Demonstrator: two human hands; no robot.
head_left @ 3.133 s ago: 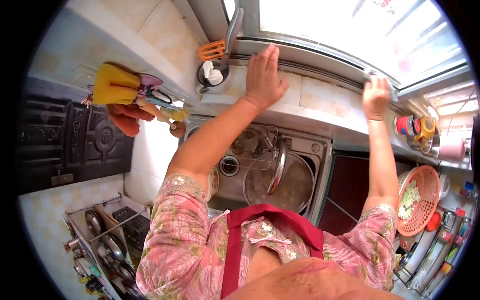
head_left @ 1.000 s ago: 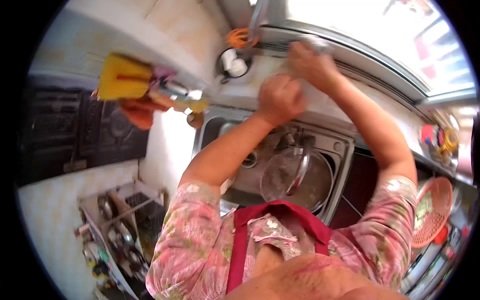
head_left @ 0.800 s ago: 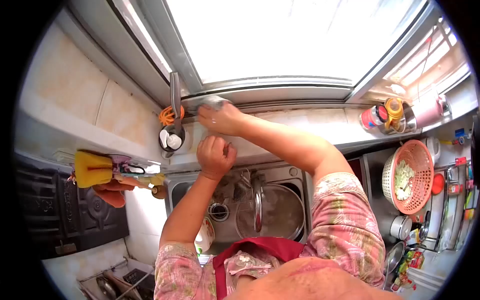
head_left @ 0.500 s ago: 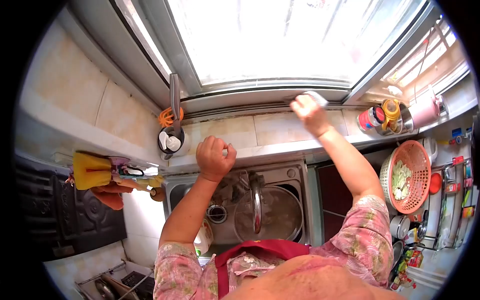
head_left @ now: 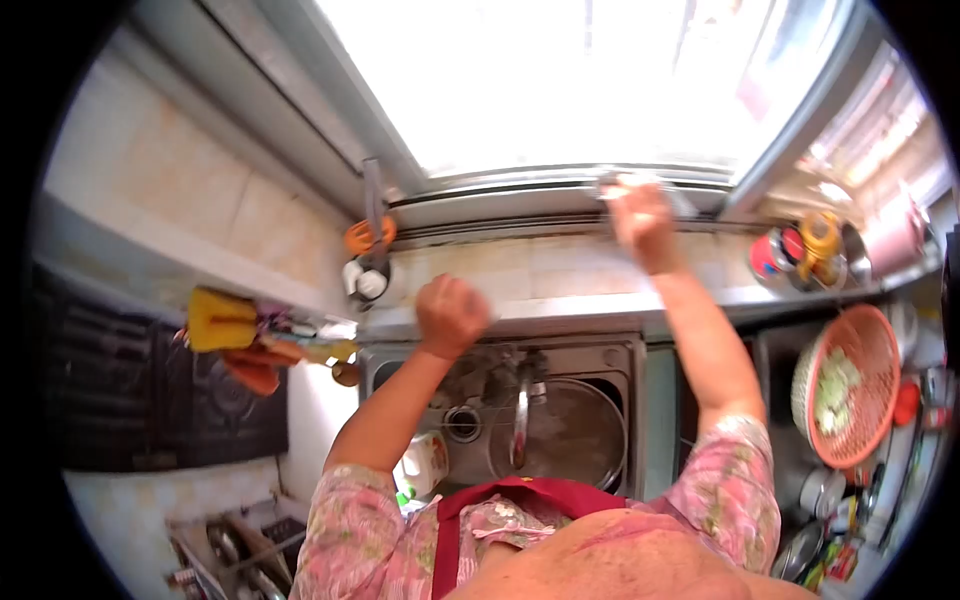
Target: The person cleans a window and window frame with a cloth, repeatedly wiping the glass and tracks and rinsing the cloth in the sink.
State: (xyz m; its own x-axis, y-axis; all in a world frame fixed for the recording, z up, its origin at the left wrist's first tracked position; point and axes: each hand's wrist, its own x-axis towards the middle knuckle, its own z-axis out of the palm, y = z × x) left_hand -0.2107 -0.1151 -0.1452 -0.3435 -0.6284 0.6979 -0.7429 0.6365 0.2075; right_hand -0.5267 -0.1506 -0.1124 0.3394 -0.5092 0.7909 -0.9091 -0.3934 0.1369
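Observation:
My right hand (head_left: pixel 641 215) is closed on a pale cloth (head_left: pixel 682 203), held against the lower window frame (head_left: pixel 560 190). Motion blurs the cloth, and its lower part is hidden by the fingers. My left hand (head_left: pixel 450 314) is curled into a fist with nothing visible in it, above the front edge of the tiled sill (head_left: pixel 540 265). Below both arms is the steel sink (head_left: pixel 634 400). A large round metal basin (head_left: pixel 575 440) sits in it under the curved tap (head_left: pixel 521 420).
A utensil holder (head_left: pixel 368 285) stands at the sill's left end. To the right are a red-labelled jar (head_left: pixel 772 255), a yellow-topped container (head_left: pixel 820 238) and a pink pot (head_left: pixel 893 240). A pink colander (head_left: pixel 875 385) holds chopped greens. Yellow gloves (head_left: pixel 220 320) hang left; a white bottle (head_left: pixel 428 460) is beside the sink.
My right hand with the cloth has shifted slightly up onto the window frame. The whole view has moved, so the sink and sill appear further right. My left hand stays closed.

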